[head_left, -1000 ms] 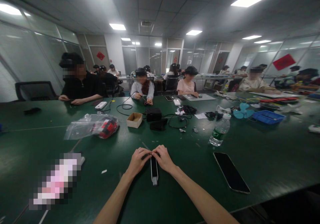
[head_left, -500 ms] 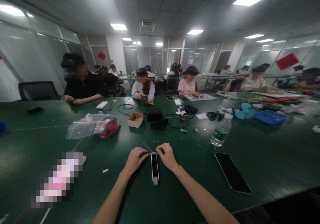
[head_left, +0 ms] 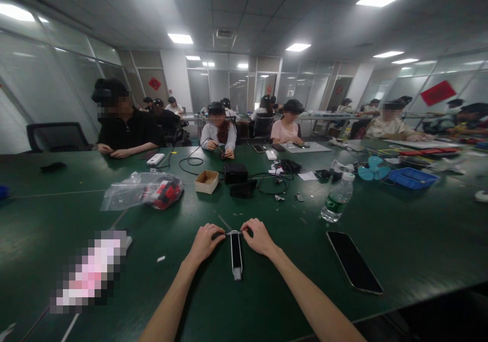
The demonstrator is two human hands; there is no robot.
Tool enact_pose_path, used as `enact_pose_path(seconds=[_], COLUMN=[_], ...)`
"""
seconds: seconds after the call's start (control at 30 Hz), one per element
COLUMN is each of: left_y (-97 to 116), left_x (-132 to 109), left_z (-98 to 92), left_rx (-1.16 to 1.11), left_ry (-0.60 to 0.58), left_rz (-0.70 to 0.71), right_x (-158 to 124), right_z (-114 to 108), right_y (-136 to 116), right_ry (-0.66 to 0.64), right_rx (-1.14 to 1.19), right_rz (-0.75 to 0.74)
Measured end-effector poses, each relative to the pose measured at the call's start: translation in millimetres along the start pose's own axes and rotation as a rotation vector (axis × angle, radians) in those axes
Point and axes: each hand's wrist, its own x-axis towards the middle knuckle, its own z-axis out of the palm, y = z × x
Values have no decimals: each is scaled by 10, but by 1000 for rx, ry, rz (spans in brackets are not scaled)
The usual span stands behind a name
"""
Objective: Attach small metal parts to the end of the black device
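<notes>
A slim white device with a long black face (head_left: 236, 250) lies on the green table, its grey end towards me. Across its far end runs a thin pale strip (head_left: 234, 232), too small to name. From the left, my left hand (head_left: 207, 241) pinches at one side of this strip, fingers closed. My right hand (head_left: 259, 237) is at the other side, thumb and fingers also pinched together. Just beyond the device lies a narrow translucent sliver (head_left: 224, 223).
A black smartphone (head_left: 354, 261) and a water bottle (head_left: 337, 199) are on the right. Farther back are an open cardboard box (head_left: 207, 182), a black box (head_left: 235, 173), cables and a plastic bag (head_left: 125, 192). A blurred pinkish object (head_left: 93, 271) lies left. Several people sit beyond.
My right hand has shifted slightly to the right, so the fingertips are a little farther apart. My left hand and the device have barely moved.
</notes>
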Motion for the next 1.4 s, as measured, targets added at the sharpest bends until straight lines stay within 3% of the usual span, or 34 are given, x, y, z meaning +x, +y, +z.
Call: enact_pose_path(seconds=[0.9, 1.4], left_y=[50, 134], left_x=[8, 5], left_z=[84, 37], left_rx=[76, 75], left_ry=[-5, -31], left_rz=[1, -9], right_x=[1, -2], right_z=[18, 16], right_y=[11, 13], right_ry=[-82, -79], right_rx=[-28, -10], right_rz=[70, 26])
